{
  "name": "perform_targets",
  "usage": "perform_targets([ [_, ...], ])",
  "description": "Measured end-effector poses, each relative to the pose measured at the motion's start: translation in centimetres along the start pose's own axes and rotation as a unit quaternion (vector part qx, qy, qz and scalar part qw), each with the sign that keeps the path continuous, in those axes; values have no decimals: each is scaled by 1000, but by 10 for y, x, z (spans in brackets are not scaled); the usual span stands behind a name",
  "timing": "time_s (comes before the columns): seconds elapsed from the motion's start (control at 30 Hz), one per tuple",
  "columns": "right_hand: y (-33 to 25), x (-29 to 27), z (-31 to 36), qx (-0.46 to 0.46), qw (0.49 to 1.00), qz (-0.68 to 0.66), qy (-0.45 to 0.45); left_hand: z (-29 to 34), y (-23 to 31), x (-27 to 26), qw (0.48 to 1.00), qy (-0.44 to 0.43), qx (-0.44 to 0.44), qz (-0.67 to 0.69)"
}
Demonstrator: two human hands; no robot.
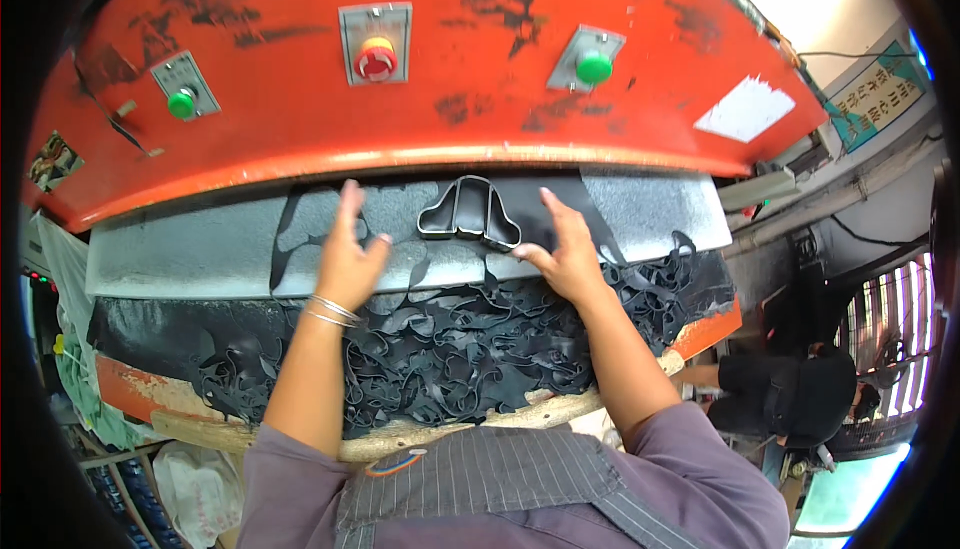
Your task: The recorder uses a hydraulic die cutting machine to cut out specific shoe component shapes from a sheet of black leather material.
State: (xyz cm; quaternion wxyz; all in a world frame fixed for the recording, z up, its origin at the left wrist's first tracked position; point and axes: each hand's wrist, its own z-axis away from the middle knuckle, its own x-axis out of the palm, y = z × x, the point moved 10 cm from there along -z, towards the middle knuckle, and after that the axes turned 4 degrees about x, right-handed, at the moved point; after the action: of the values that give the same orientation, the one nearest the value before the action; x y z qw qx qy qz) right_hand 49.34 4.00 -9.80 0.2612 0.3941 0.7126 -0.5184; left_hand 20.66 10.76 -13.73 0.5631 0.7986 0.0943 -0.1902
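Observation:
A metal cutting die (468,211) with a rounded top and two flared sides lies on a black sheet (540,189), under the edge of an orange machine. The sheet rests on a pale grey cutting board (180,244) and has cut-out gaps left of the die. My left hand (350,261), fingers spread and holding nothing, hovers over the gapped part. To the right of the die, my right hand (567,251) is open, its thumb near the die's lower right corner; whether it touches, I cannot tell.
Black curled offcuts (470,349) heap along the board's near side. On the orange machine front (270,69) are a red button (376,61) and two green buttons, left (181,104) and right (594,69). Another person in black (790,399) is at the far right.

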Motion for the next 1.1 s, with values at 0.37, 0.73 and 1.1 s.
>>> perform_targets([
  [0.37, -50, -147, -20, -29, 913, -317, 253, 40, 146, -237, 896, 330, 203, -218],
  [0.73, -161, 45, 231, -163, 960, 50, -222, 253, 120, 34, 965, -163, 152, -141],
  [1.1, -153, 61, 216, -172, 953, 129, -215, 240, 117, 37, 975, -90, 106, -176],
])
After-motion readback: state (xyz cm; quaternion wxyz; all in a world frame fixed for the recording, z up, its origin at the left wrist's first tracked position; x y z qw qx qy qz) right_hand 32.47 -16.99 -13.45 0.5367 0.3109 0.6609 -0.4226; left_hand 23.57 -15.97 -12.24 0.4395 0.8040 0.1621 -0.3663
